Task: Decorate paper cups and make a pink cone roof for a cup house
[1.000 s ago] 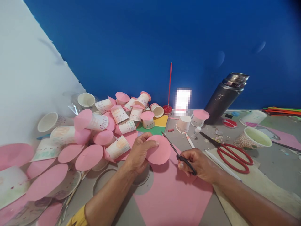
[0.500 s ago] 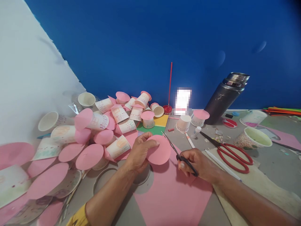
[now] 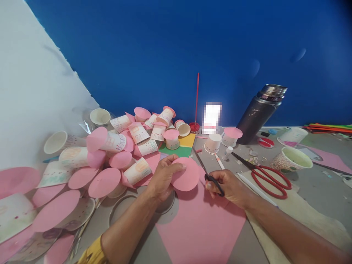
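Between the thumb and fingers of my left hand [image 3: 164, 176] is a pink paper circle [image 3: 185, 175], held up over the table. My right hand [image 3: 224, 187] grips a pair of black-handled scissors [image 3: 202, 165], its blades pointing up and away beside the circle's right edge. The blades look nearly closed, and I cannot tell whether they touch the paper. Below both hands lies a larger pink sheet [image 3: 203, 231] with a rounded bite out of its left edge. A grey ring-shaped object [image 3: 167, 206] lies partly hidden under my left hand.
Decorated paper cups with pink paper tops [image 3: 137, 132] are heaped on the left. Red-handled scissors [image 3: 275, 179], a patterned cup [image 3: 293, 160], a cloth [image 3: 299, 223] and a dark flask [image 3: 255, 117] stand or lie to the right. A blue wall [image 3: 154, 55] rises behind.
My right hand and the scissors have shifted slightly left and up, and the blades sit closer together. My left hand keeps the circle nearly in place. The view has turned slightly right.
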The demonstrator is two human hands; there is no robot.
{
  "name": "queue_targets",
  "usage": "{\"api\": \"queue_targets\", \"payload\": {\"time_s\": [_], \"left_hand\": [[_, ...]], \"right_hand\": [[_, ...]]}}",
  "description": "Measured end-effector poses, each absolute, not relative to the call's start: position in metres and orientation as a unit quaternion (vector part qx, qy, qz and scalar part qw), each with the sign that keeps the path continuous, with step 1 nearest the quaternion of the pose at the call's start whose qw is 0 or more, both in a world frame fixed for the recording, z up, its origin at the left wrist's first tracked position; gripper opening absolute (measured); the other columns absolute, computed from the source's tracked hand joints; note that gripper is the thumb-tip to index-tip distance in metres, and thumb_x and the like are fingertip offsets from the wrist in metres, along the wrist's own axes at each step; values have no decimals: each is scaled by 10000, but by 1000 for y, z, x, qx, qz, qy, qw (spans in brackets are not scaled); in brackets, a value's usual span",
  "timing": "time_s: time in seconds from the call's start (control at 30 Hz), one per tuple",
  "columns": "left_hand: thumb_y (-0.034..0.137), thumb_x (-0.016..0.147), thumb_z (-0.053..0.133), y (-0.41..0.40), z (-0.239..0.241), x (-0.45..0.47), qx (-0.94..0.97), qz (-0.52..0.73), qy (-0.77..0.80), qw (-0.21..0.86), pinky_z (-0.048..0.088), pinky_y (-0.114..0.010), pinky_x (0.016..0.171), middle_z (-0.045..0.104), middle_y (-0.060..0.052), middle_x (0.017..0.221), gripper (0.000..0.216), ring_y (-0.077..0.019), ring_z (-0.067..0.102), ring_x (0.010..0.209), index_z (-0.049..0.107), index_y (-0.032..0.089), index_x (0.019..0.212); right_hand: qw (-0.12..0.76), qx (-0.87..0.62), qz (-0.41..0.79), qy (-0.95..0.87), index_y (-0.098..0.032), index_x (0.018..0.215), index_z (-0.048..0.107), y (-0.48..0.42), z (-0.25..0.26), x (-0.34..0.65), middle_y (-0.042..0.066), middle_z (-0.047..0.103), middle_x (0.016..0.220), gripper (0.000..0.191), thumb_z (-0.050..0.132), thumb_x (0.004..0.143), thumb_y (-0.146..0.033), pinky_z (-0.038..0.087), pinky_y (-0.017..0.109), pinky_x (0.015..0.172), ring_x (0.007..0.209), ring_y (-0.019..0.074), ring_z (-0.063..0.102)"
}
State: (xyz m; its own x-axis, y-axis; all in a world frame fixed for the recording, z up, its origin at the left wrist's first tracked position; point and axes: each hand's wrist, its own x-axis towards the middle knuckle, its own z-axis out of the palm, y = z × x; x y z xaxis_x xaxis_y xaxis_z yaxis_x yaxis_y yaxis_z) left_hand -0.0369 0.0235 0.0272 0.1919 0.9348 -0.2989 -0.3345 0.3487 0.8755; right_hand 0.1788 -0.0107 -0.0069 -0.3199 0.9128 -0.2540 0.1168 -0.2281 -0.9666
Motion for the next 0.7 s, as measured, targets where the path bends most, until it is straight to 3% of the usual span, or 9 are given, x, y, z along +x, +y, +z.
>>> {"api": "queue_targets", "payload": {"time_s": [0.17,0.4,0.7], "left_hand": [[258,573,891,15,19,-29,377,426,421,706,453,-240,568,661,10,688,335,-120,585,589,618,167,745],[304,666,866,8,9,-22,446,401,421,680,469,-254,615,688,-13,769,287,-131,602,654,674,154,818],[385,715,856,8,5,-21,462,385,441,667,493,-296,664,724,-57,821,322,-170,631,710,735,136,879]], "right_hand": [[409,-462,621,-484,-183,759,662,-11,0,175,-36,571,637,503,945,544,-540,383,257,540,585,108,465],[444,-486,583,-477,-172,735,656,-15,-1,173,-45,531,628,359,892,616,-415,335,243,539,582,95,428],[410,-487,591,-495,-187,612,537,-18,2,169,-69,415,578,417,885,589,-416,256,242,522,566,78,327]]}}
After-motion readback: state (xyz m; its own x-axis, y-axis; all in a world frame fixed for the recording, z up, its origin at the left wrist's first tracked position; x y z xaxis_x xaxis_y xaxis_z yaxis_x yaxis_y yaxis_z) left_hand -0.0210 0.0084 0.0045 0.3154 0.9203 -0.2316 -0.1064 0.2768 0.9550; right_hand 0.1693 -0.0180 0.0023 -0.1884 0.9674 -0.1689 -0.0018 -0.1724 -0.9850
